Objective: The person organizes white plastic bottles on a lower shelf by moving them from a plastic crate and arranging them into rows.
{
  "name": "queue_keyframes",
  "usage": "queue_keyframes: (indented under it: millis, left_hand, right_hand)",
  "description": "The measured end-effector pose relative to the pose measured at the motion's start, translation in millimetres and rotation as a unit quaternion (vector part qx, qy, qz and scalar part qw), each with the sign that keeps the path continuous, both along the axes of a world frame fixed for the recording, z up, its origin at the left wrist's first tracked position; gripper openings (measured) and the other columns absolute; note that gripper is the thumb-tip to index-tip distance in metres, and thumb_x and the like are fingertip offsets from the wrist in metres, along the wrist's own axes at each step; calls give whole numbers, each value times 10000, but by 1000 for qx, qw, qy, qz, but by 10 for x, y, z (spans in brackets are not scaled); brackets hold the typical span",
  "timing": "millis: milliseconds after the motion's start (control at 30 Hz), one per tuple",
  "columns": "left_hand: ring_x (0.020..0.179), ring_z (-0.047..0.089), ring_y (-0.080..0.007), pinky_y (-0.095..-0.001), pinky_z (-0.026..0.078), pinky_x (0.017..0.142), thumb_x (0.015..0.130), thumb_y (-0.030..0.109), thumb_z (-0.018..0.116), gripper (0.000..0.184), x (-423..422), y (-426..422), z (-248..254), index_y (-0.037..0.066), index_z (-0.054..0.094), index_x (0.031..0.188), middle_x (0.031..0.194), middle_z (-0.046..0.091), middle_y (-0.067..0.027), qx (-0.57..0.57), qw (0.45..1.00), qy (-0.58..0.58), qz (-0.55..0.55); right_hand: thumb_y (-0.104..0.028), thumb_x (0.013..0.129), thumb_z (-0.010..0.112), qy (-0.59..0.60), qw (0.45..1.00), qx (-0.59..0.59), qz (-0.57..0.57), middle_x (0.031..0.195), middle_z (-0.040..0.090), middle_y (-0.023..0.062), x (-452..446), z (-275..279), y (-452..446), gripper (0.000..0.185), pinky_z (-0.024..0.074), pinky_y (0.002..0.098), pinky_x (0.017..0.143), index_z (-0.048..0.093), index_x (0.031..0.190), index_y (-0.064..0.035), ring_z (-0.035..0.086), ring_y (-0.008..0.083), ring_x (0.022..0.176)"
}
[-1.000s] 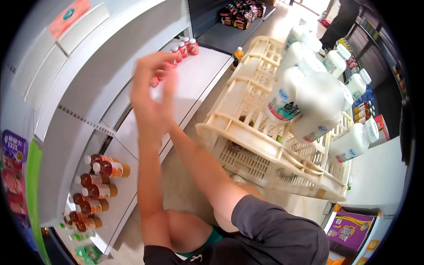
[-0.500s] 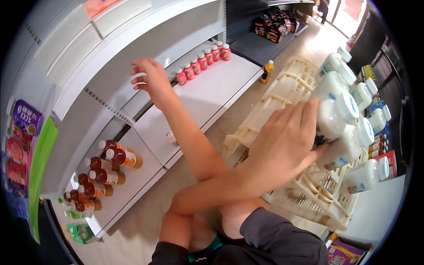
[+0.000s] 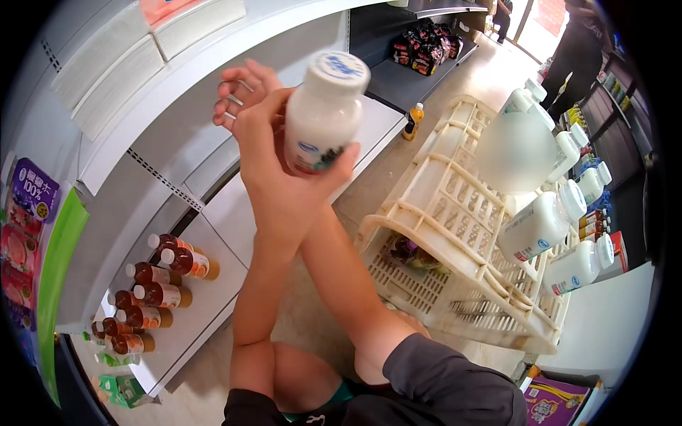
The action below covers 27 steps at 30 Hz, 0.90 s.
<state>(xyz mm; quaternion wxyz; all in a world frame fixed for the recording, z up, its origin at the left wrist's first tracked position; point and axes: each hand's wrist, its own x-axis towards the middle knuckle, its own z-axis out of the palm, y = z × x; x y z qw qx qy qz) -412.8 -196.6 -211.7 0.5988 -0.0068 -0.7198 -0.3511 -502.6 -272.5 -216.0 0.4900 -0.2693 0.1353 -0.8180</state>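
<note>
A white bottle with a white cap (image 3: 323,117) is upright in my left hand (image 3: 284,163), thumb on its right side and the fingers wrapped behind it. My forearms cross. Just behind and to the left, my right hand (image 3: 243,92) is raised near the shelf's back wall with its fingers loosely bent and apart, holding nothing. Below both hands lies the white lower shelf (image 3: 231,213). To the right, several similar white bottles (image 3: 536,224) stand on an upturned cream plastic crate (image 3: 458,192); one looks smeared.
Juice bottles (image 3: 167,295) stand at the shelf's left end. White packs (image 3: 110,78) sit on the upper shelf. An orange drink bottle (image 3: 413,121) is on the floor by the shelf corner. Dark packets (image 3: 426,48) lie farther back. A person (image 3: 579,57) stands at the upper right.
My left hand has moved from the crate to the left, bringing a white bottle over the shelf. My right hand stays raised at the left. The small pink bottles are now hidden behind my hands and the bottle.
</note>
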Motion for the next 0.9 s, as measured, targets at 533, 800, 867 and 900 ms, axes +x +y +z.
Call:
queue_keyframes:
  millis: [533, 800, 867, 900]
  left_hand:
    - [1030, 578, -285, -392, 494, 844, 700, 202, 863, 636, 35, -615, -171, 13, 530, 1208, 1170, 551, -136, 18, 993, -54, 105]
    - [954, 660, -256, -353, 558, 741, 697, 147, 862, 621, -164, -976, -649, -7, 541, 1207, 1161, 606, -152, 95, 969, -216, 67]
    - [949, 662, -248, -346, 559, 734, 693, 150, 864, 624, -206, -1050, -766, -13, 540, 1201, 1153, 611, -154, 98, 964, -239, 67]
    - [943, 665, -240, -339, 560, 726, 689, 153, 866, 626, -224, -1093, -833, -19, 539, 1195, 1145, 616, -155, 101, 959, -257, 63]
  right_hand:
    - [-482, 925, 478, 105, 962, 105, -230, 1126, 638, 174, -253, -274, 169, 580, 499, 384, 831, 556, 1197, 25, 620, 245, 998]
    - [-533, 851, 598, 289, 882, 300, -222, 934, 698, 84, -239, -182, 447, 548, 517, 314, 686, 675, 1056, -30, 671, 184, 801]
    - [-507, 768, 712, 450, 757, 409, -240, 910, 701, 83, -302, -292, 397, 536, 511, 304, 667, 700, 1042, -47, 667, 183, 770]
    - [-460, 728, 766, 401, 773, 432, -234, 873, 698, 82, -285, -320, 390, 482, 511, 308, 646, 718, 993, -61, 668, 188, 751]
